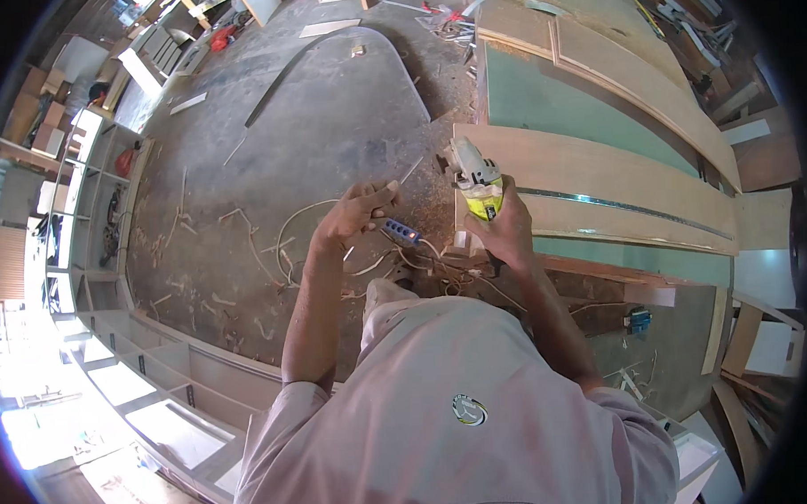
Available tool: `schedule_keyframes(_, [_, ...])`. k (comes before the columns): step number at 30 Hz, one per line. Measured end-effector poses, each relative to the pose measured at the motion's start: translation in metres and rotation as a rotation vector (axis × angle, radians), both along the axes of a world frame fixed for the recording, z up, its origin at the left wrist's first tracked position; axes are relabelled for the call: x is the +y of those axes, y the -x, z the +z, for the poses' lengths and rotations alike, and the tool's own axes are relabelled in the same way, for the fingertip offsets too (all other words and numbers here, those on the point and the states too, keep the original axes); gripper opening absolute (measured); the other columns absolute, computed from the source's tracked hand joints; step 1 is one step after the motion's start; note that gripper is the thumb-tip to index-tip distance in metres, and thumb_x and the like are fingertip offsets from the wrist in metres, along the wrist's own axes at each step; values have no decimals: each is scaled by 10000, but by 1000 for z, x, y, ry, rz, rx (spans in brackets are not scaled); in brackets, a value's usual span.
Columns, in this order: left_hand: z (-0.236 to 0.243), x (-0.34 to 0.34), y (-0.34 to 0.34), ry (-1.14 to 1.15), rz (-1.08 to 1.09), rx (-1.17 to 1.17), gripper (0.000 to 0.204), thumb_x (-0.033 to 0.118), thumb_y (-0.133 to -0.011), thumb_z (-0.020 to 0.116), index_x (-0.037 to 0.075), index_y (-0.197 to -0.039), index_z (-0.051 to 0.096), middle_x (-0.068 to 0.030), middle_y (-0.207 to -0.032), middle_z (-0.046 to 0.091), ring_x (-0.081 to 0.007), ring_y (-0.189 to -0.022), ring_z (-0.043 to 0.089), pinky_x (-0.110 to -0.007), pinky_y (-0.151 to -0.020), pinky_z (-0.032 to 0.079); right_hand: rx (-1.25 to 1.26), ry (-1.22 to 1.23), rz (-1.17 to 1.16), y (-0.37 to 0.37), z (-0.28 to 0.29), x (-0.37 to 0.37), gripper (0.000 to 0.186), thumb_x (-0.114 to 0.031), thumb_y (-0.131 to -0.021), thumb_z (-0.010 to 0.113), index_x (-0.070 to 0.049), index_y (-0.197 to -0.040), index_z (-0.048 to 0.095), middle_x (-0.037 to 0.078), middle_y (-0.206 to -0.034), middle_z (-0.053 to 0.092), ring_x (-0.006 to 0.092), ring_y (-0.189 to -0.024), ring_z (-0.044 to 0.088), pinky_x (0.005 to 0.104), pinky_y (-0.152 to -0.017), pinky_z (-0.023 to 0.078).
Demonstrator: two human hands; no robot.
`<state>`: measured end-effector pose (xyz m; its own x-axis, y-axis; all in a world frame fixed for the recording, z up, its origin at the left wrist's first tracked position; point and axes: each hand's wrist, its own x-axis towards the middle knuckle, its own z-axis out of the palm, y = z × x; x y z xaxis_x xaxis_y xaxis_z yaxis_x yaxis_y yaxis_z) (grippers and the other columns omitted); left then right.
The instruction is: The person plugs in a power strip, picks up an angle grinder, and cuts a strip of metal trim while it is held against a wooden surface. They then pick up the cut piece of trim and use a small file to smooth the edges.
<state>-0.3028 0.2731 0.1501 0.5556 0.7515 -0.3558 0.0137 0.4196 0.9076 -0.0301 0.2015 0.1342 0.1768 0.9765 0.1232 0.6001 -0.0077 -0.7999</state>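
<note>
Two bare hands are raised in front of a pale, short-sleeved shirt (497, 373). The right hand (509, 226) has its fingers curled around a yellow-green and grey handheld power tool (479, 180), whose metal-coloured head juts out beyond them. The left hand (358, 216) has bent fingers, thumb and forefinger close together; whether they pinch the thin, pale, stick-like piece (410, 170) just past their tips cannot be told. A little below and right of the left fingers is a blue power strip with round sockets (401, 230); just left of them, a looping white cable (282, 231) lies on the grey concrete floor (214, 161). To the right of the right fingers stretches a light-brown wooden panel (596, 161) with a dark shiny strip (624, 213) along it, above a flat green surface (567, 104). Well ahead of the left fingers, a long narrow strip (269, 95) bends into an arch on the floor
</note>
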Motion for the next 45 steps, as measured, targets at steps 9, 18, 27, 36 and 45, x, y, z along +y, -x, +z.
schedule_keyframes(9, [1,-30,-8,162,137,-79,342,344,-1051,536,16,-970,594,78,-697,353,-17,-563,283,-196,-460,224,-78,-89,40,2,-6,-6,635,-213,-717,782,-42,-1263,506,182,-1069,685,374,-965,689,456,-827,545])
schedule_keyframes(18, [-1,-37,-5,339,150,-301,333,330,-1069,485,36,-936,567,80,-659,331,-34,-512,264,-211,-454,247,-65,-89,58,16,-9,3,634,-236,-729,794,-34,-1256,506,185,-1071,685,377,-967,688,462,-834,543])
schedule_keyframes(27, [-13,-32,39,444,116,-612,324,312,-1080,421,53,-958,573,61,-667,351,-33,-475,271,-207,-436,269,-71,-51,34,45,-16,17,695,-222,-721,811,-52,-1304,474,190,-1081,684,367,-993,684,440,-856,545])
schedule_keyframes(36, [-16,-23,66,408,102,-556,290,291,-1079,397,60,-1007,557,64,-681,370,-24,-467,247,-192,-419,227,-149,-140,119,78,-5,31,626,-222,-727,809,-65,-1263,527,167,-1083,685,357,-982,689,435,-841,553])
schedule_keyframes(45, [-29,-16,94,438,71,-559,276,277,-1079,410,76,-949,547,73,-650,323,-34,-465,241,-199,-417,225,-178,-116,110,93,-1,34,660,-216,-713,804,-63,-1287,517,174,-1125,670,365,-1016,677,437,-871,541])
